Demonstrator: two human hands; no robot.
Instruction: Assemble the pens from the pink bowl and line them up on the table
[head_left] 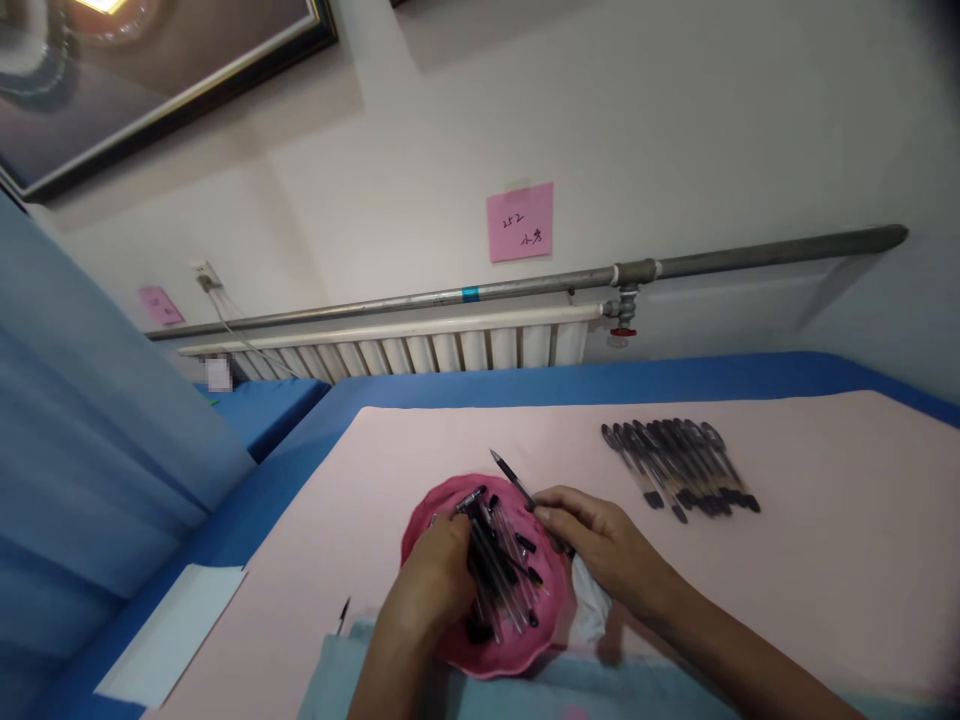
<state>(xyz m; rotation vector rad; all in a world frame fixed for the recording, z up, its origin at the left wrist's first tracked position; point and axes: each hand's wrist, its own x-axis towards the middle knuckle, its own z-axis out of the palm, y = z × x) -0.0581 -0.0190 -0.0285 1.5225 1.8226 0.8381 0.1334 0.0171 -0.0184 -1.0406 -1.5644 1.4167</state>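
My right hand pinches a dark pen with its bare writing tip pointing up and left, above the rim of a pink scalloped bowl. Inside the bowl lie several clear pen barrels, black caps and other pen parts. Reaching into its left side is my left hand, fingers curled among the parts. Its fingertips are hidden, so what they grip cannot be made out. A crumpled white tissue hangs just below my right hand; whether it is held is unclear.
Several black pens lie in a row on the pink table cover. A loose pen piece lies left of my left arm, near a white paper sheet. A blue curtain hangs at left; a radiator stands behind.
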